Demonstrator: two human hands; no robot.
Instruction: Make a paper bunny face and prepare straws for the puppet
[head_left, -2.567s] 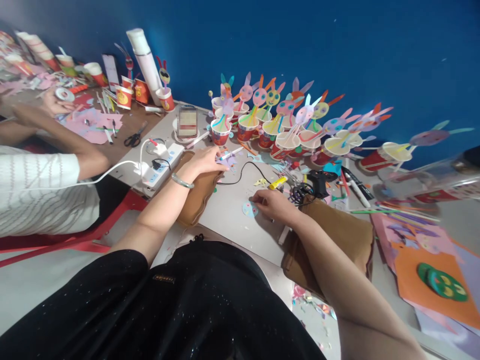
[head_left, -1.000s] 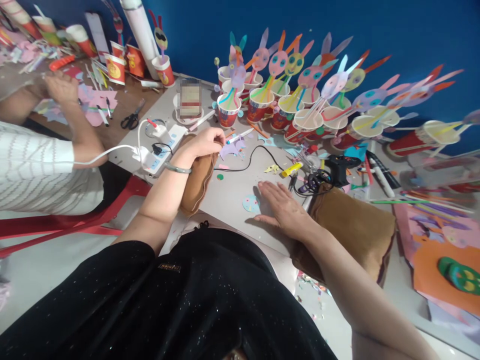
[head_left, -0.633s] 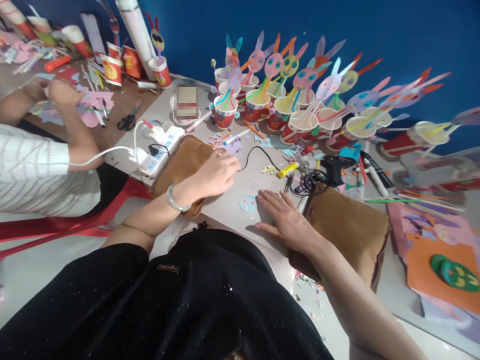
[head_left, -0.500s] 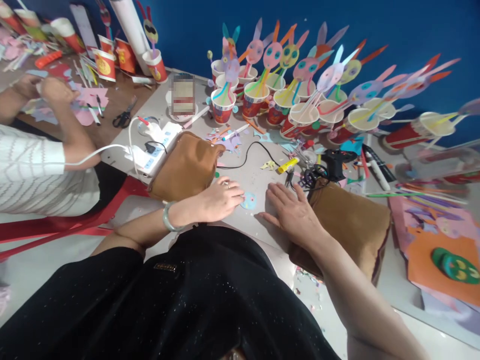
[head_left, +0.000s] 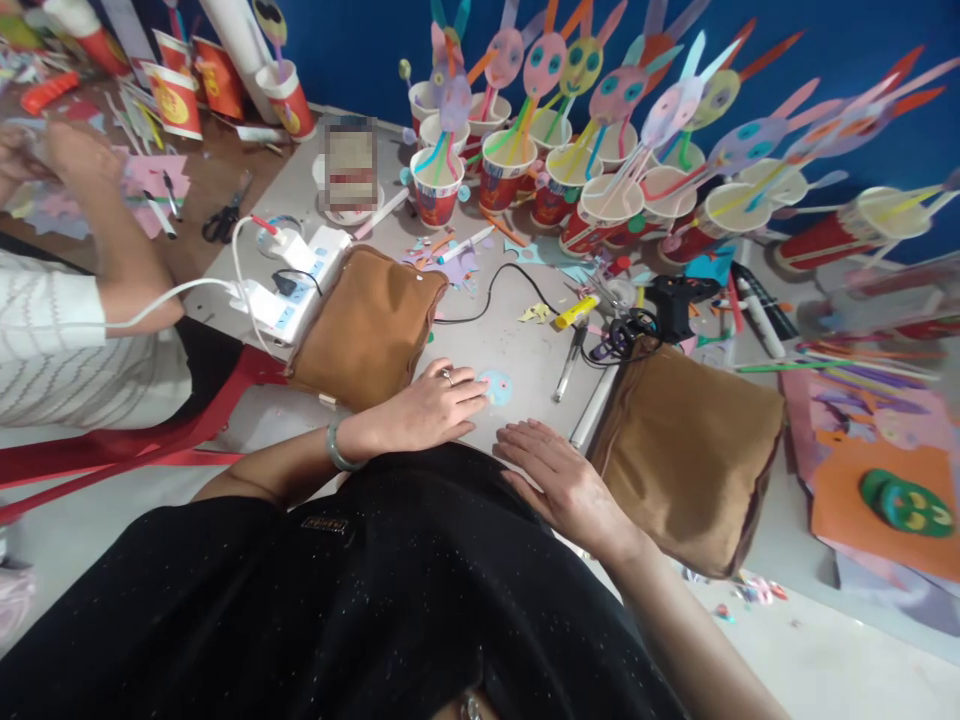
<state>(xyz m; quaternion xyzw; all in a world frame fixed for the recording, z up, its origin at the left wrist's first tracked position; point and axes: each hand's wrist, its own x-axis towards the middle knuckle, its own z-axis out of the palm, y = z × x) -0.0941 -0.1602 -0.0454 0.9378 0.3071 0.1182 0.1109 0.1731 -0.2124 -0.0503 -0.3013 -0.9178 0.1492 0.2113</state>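
Note:
A small light blue paper cutout (head_left: 498, 387) with little coloured marks lies flat on the grey table (head_left: 491, 345). My left hand (head_left: 439, 402), with a ring and a bangle, rests beside it with fingers stretched, the fingertips at its left edge. To its lower right, my right hand (head_left: 559, 475) lies near the table's front edge, fingers out and palm down, holding nothing. Beyond it is a pen (head_left: 571, 362). A brown cushion-like bag (head_left: 694, 455) stands right of that hand, and another brown bag (head_left: 371, 325) sits behind my left hand.
Red paper cups (head_left: 437, 190) with paper rabbit-like figures line the blue wall. A yellow tube (head_left: 577, 311), black cable and paper scraps lie mid-table. A power strip (head_left: 307, 285) stands left. A co-worker's hands (head_left: 82, 165) are far left. Orange paper (head_left: 877, 490) lies right.
My right hand has drawn back toward my body and slightly left, uncovering the pen. My left hand stays by the blue cutout. The view has shifted slightly.

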